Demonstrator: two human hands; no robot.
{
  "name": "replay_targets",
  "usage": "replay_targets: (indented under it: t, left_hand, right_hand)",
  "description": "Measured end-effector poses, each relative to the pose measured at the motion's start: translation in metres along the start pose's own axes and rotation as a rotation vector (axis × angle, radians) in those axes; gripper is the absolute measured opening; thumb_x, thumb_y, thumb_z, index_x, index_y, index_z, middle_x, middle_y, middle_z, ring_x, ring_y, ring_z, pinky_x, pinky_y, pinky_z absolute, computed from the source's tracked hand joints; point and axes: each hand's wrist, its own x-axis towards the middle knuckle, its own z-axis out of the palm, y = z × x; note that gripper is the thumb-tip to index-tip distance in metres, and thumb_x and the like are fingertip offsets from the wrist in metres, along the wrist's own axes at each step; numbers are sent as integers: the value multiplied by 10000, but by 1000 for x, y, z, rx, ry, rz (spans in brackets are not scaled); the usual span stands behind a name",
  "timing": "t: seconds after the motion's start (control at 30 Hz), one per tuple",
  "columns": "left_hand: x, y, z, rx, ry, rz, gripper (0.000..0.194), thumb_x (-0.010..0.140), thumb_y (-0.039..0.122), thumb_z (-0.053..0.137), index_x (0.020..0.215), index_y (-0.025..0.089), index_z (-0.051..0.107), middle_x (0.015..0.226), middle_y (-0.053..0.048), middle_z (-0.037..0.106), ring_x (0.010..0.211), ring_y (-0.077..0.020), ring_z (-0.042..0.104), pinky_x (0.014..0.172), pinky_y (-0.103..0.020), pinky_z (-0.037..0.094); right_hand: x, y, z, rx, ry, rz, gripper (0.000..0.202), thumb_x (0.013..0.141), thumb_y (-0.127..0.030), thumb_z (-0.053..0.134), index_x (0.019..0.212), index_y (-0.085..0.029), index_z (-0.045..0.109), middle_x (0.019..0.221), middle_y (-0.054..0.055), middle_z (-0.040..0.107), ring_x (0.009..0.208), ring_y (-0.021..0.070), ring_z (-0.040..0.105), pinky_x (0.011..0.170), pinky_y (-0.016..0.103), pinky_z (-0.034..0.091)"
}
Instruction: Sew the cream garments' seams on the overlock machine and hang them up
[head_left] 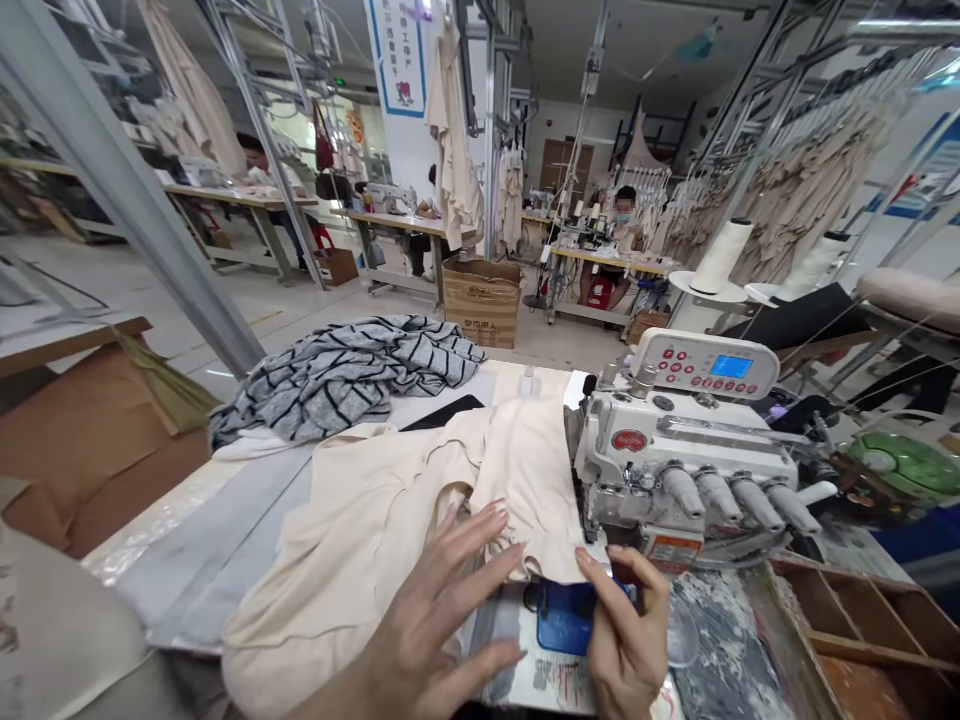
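Observation:
A cream garment piece point(375, 500) spreads over the table, and its right end lies along the presser-foot area of a white overlock sewing machine point(690, 440). My left hand point(450, 590) lies over this fabric with its fingers spread. At the fabric's near right corner, just in front of the needle area, my right hand point(630, 630) is closed, thumb and bent index finger at the cloth edge. What lies under the fingertips is partly hidden. Below the fabric shows a blue plate point(566, 615) on the machine bed.
A grey striped cloth heap point(360, 370) sits at the table's back left. White thread cones point(724, 258) stand behind the machine. A wooden compartment tray point(855, 610) is at right, a cardboard box point(482, 300) beyond the table. People sit at sewing tables farther back.

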Motion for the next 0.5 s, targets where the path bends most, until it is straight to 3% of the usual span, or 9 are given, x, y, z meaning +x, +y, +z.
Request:
replay_targets:
  t: [0.07, 0.13, 0.27, 0.4, 0.5]
  left_hand:
    - [-35, 2, -3, 172, -46, -33, 853, 936, 527, 584, 1608, 173, 197, 1482, -189, 533, 1350, -330, 546, 1114, -491, 470]
    - [-65, 1, -1, 343, -111, -57, 993, 884, 635, 588, 1614, 123, 151, 1416, -191, 598, 1238, -328, 638, 1017, -433, 550]
    - [-97, -8, 3, 410, -226, -71, 820, 926, 374, 583, 1615, 194, 177, 1454, -106, 583, 1251, -263, 639, 1016, -342, 559]
    - [-103, -15, -8, 222, -307, -137, 723, 928, 221, 545, 1590, 305, 266, 1539, -50, 494, 1341, -227, 568, 1066, -320, 525]
    - [-106, -15, -17, 124, -311, -205, 695, 903, 130, 493, 1551, 340, 358, 1538, -32, 499, 1311, -194, 595, 1044, -277, 519]
  right_hand:
    - [0, 2, 1, 132, 21, 82, 613, 964, 4, 443, 1361, -431, 612, 1203, 40, 491, 1071, 166, 524, 864, 292, 432]
    - [0, 3, 2, 206, 21, 130, 574, 967, -8, 454, 1317, -419, 651, 1183, 25, 503, 1062, 145, 529, 849, 260, 439]
    - [-1, 2, 2, 236, 21, 162, 566, 958, -24, 464, 1298, -432, 659, 1152, 6, 518, 1033, 126, 546, 822, 232, 462]
    - [-3, 0, 0, 246, 69, 197, 566, 942, -43, 463, 1316, -426, 649, 1121, 9, 549, 1007, 133, 574, 805, 246, 477]
    - [-7, 2, -2, 241, 118, 227, 509, 944, -74, 474, 1334, -350, 648, 1125, 42, 573, 989, 161, 598, 742, 267, 483]
